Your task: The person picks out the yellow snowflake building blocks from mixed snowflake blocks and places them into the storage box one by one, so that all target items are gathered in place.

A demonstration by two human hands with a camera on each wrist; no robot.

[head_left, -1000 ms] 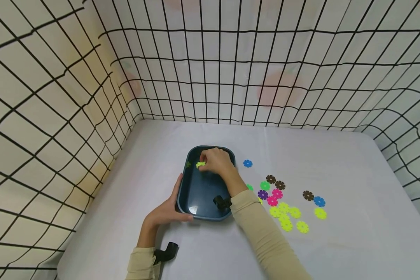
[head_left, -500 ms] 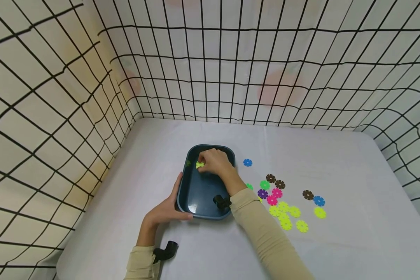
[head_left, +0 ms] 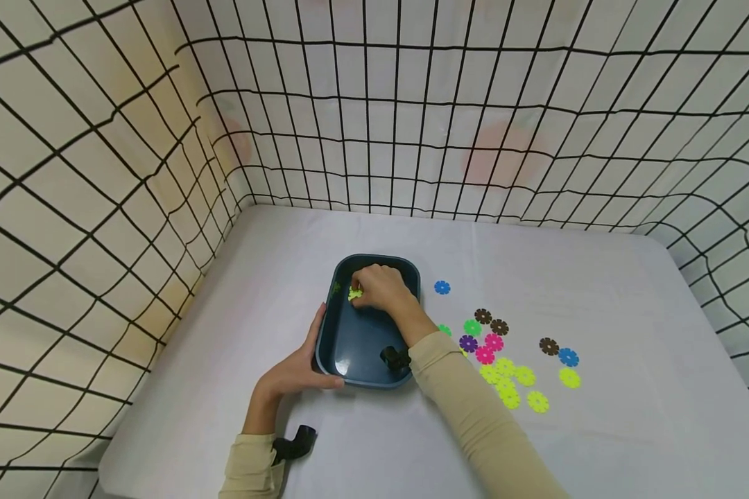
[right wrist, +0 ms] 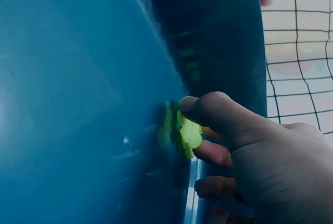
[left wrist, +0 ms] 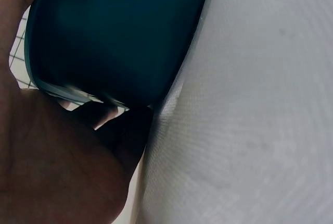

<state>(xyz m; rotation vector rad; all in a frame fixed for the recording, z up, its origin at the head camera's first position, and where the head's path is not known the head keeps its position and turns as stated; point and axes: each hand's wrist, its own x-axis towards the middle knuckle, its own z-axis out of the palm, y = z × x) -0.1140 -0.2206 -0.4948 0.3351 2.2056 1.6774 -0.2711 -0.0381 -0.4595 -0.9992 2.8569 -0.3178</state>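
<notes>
My right hand point(head_left: 383, 287) is inside the dark blue tray point(head_left: 365, 385), near its left wall. It pinches a yellow-green notched plastic disc point(right wrist: 190, 132) on edge between thumb and fingers; the right wrist view hints at a stack, but I cannot tell how many. The disc is close to the tray floor, where its reflection shows; contact is unclear. My left hand point(head_left: 293, 374) holds the tray's near left corner, thumb along the near rim and fingers along the left side. In the left wrist view the hand point(left wrist: 57, 161) lies against the outer wall, fingers partly in shadow.
Right of the tray, loose discs lie on the white tabletop: several yellow ones point(head_left: 508, 393), pink point(head_left: 494, 342), purple point(head_left: 468, 344), green point(head_left: 472, 327), brown point(head_left: 549, 346) and blue point(head_left: 569, 357). One blue disc point(head_left: 442, 287) lies apart. A black wire grid point(head_left: 399, 104) surrounds the table.
My right hand has shifted slightly left and lower inside the tray with the yellow-green disc. The left hand keeps its place on the tray. The head view has tilted slightly.
</notes>
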